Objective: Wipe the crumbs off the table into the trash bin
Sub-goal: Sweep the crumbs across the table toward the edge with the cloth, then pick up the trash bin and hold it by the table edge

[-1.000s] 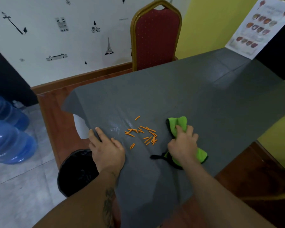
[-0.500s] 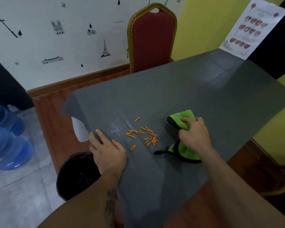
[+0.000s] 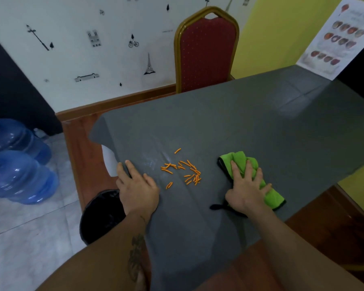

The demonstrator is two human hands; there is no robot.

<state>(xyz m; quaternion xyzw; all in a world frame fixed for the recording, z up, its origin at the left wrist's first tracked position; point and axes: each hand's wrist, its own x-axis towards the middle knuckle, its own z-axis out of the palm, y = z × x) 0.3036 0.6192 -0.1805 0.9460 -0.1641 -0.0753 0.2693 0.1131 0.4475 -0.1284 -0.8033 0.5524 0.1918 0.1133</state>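
Several small orange crumbs [image 3: 184, 170] lie scattered on the grey cloth of the table [image 3: 250, 127]. My right hand [image 3: 245, 190] presses flat, fingers spread, on a bunched green cleaning cloth [image 3: 270, 193] with a black edge, to the right of the crumbs. My left hand [image 3: 138, 186] rests palm down on the grey cloth at the table's left edge, left of the crumbs. A black-lined trash bin [image 3: 102, 215] stands on the floor below that edge, partly hidden by my left forearm.
A red chair with a gold frame [image 3: 206, 51] stands at the table's far side. Two blue water jugs [image 3: 19, 162] lie on the tiled floor at the left. A poster [image 3: 343, 36] hangs at the back right. A white paper [image 3: 109, 162] shows under the cloth's left edge.
My right hand moved right with the green cloth, away from the crumbs, and now lies flatter on it with spread fingers. The left hand and the crumbs have stayed put.
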